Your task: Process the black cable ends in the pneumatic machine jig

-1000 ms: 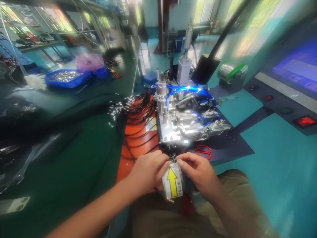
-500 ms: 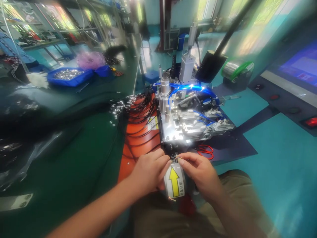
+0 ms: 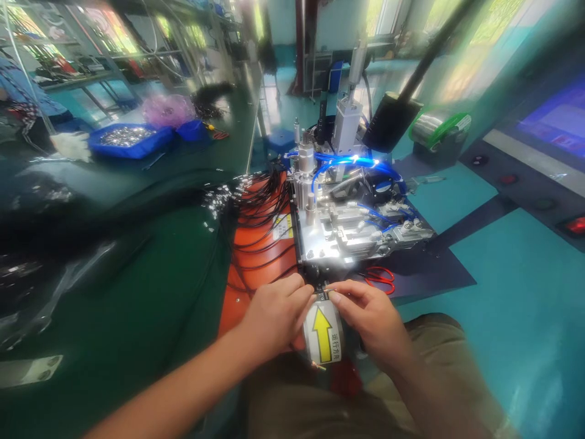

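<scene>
Your left hand and right hand meet at the jig's front edge, fingers pinched shut on a small wire between them, above the arrow label. Red scissors lie at 2 o'clock.

A bright, polished metal fixture with glossy blue plastic tubing sits beside a smooth orange mat under matt black cables. The arrow label looks like glossy paper, possibly laminated. Shiny metal parts fill a blue plastic tray.
</scene>
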A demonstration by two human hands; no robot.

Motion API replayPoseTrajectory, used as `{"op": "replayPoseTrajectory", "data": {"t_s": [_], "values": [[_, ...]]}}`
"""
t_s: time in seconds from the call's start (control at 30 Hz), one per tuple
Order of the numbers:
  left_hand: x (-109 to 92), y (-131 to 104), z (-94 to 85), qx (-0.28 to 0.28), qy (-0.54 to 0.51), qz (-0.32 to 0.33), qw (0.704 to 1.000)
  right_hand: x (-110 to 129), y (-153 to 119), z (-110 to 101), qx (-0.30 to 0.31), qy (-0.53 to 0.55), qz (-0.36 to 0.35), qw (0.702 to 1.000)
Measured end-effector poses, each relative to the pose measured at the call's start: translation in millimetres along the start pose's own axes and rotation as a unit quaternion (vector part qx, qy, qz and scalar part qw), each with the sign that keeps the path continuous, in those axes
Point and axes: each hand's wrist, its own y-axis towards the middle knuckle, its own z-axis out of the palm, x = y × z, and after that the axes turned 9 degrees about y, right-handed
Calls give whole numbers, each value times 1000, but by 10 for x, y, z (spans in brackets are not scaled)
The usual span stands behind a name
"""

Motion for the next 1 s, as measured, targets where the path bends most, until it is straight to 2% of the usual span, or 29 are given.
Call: {"op": "replayPoseTrajectory", "data": {"t_s": [0.3, 0.6, 0.8, 1.0], "values": [[7, -7, 28, -7, 18, 12, 1000, -8, -2, 10, -8, 11, 14, 1000], [-20, -2, 10, -65, 40, 16, 997, -38, 0, 38, -23, 56, 25, 998], [-7, 1, 4, -74, 49, 17, 996, -86, 12, 75, -38, 81, 27, 996], [-10, -9, -1, -74, 58, 15, 996, -31, -4, 56, -21, 31, 8, 999]]}}
